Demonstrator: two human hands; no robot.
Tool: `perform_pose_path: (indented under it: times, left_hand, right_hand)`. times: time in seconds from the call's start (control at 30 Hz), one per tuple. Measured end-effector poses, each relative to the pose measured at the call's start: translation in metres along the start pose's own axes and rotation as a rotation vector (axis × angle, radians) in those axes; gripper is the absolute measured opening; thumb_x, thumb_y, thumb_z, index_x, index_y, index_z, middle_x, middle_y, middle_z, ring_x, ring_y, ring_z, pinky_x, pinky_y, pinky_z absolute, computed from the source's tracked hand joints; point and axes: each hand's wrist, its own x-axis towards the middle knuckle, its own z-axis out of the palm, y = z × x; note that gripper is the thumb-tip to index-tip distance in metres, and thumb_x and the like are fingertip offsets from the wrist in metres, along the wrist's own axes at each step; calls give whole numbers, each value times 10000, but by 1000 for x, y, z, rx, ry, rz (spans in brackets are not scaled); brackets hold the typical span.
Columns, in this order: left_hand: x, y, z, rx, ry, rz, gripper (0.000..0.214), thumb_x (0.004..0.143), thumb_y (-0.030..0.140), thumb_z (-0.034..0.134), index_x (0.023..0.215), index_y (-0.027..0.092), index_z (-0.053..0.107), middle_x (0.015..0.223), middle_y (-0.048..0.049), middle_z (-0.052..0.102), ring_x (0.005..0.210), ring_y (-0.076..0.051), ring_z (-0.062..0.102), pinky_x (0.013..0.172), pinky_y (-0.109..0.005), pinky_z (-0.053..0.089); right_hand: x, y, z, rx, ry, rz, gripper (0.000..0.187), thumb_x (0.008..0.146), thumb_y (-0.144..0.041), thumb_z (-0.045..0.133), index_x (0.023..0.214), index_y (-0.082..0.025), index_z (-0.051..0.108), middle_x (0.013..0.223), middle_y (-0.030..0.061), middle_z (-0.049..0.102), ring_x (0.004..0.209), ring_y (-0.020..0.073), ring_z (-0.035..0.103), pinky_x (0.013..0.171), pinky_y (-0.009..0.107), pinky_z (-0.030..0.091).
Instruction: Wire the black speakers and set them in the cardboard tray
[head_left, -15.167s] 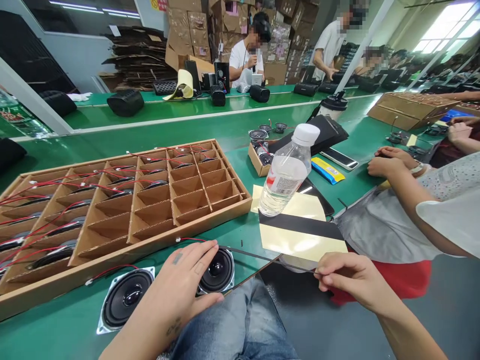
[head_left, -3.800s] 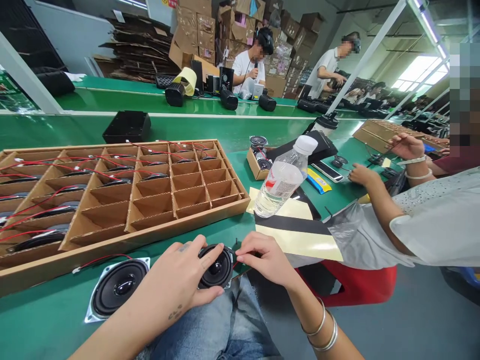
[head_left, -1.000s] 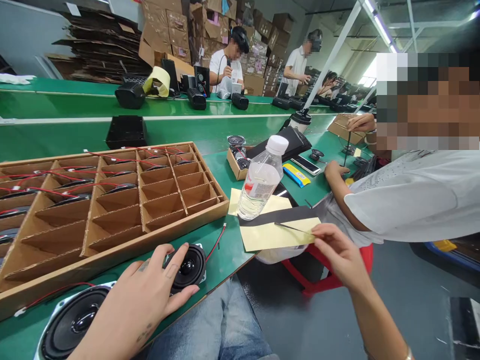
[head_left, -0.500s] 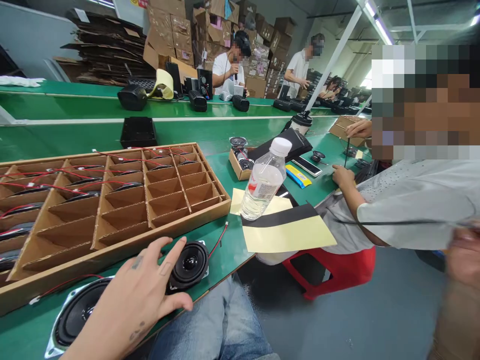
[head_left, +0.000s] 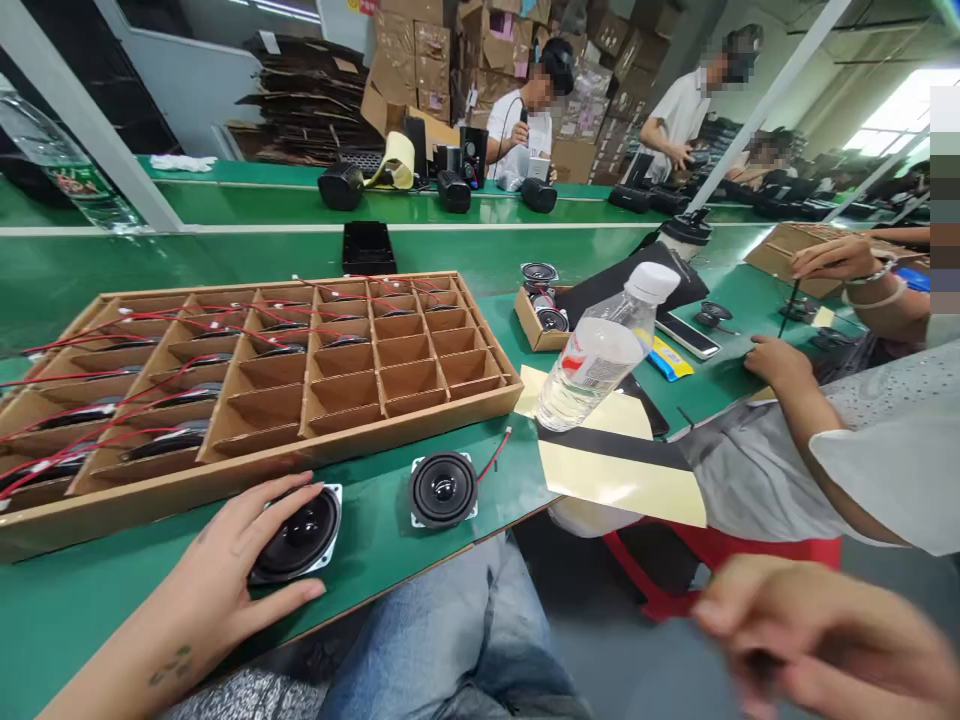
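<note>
My left hand lies over a square-framed black loudspeaker, fingers across its left side and thumb below it. To its right, a second loudspeaker sits face up on the green bench, trailing a short red-and-black wire and touched by nothing. Behind them stands a cardboard divider tray holding several wired speakers in its left compartments. My right hand is blurred at the lower right, off the bench and over the floor. I cannot make out anything in it.
A co-worker's hands work at the right, one holding a thin black tool. A water bottle stands on a yellow-and-black sheet. Beyond are a small box of speakers, a phone and a bench edge above my jeans.
My left hand has moved off the wired loudspeaker onto the other one, leaving the wired one uncovered. My right hand has moved lower and nearer. The head view has shifted.
</note>
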Motion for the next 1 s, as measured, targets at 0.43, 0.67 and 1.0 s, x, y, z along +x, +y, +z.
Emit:
perform_pose_path:
  times: [0.43,0.67,1.0]
  left_hand:
    - [-34,23,-29,-411,-203,-89,642,700,222,633,1248,254,301,1280,-44,433,1195,-157,405,1009,-289,351]
    - [-40,16,-18,-607,-193,-61,917,620,454,727,1323,339,149,1317,-43,373,1225,-228,355,1034,-394,316]
    - [-42,14,-18,-662,-183,-57,919,638,378,726,1324,324,117,1353,-57,286,1269,-249,270,1053,-429,282]
  right_hand:
    - [73,8,183,382,-638,172,349,721,-76,645,1015,-264,651,1028,34,578,614,26,612,600,111,459]
    - [124,-13,211,117,-549,124,88,760,-216,603,731,-134,610,908,40,544,583,85,586,578,220,492]
    - [172,-19,238,-556,-739,153,147,754,-225,526,700,-138,631,635,13,633,472,94,571,448,165,415]
